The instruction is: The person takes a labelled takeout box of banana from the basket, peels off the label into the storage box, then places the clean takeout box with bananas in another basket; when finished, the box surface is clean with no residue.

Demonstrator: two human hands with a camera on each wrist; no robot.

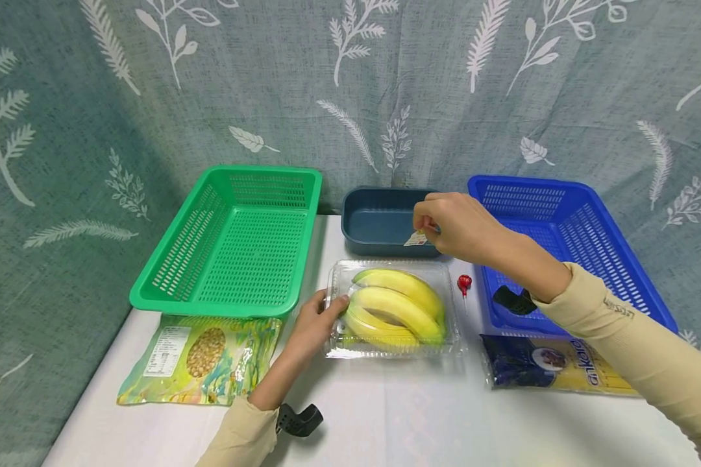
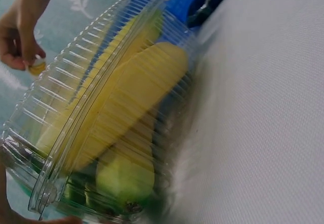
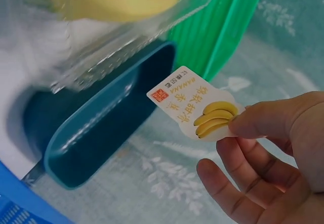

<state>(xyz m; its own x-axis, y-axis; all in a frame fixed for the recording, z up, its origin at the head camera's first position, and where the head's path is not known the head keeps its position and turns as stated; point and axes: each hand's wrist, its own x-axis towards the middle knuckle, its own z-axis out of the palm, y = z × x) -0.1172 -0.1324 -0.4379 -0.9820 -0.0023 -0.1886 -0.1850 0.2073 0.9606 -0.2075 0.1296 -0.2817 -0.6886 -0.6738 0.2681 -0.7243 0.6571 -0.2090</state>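
A clear lidded plastic box (image 1: pixel 394 350) of yellow bananas (image 1: pixel 394 305) sits mid-table. My left hand (image 1: pixel 315 324) holds its left side, thumb over the edge; in the left wrist view the box (image 2: pixel 86 107) looks closed and most of that hand is out of frame. Above the dark blue tray (image 1: pixel 370 227), my right hand (image 1: pixel 455 227) pinches a small white banana label (image 3: pixel 197 105) between thumb and index finger. The label shows a banana picture and printed characters in the right wrist view. The other fingers of that hand are loosely bent.
Left stands a green basket (image 1: pixel 233 308), with a yellow-green packet of grains (image 1: pixel 204 360) before it. A blue basket (image 1: pixel 619 259) stands at right, with an ankara pasta packet (image 1: pixel 549 363) in front. A red lollipop (image 1: pixel 464 283) lies beside the box.
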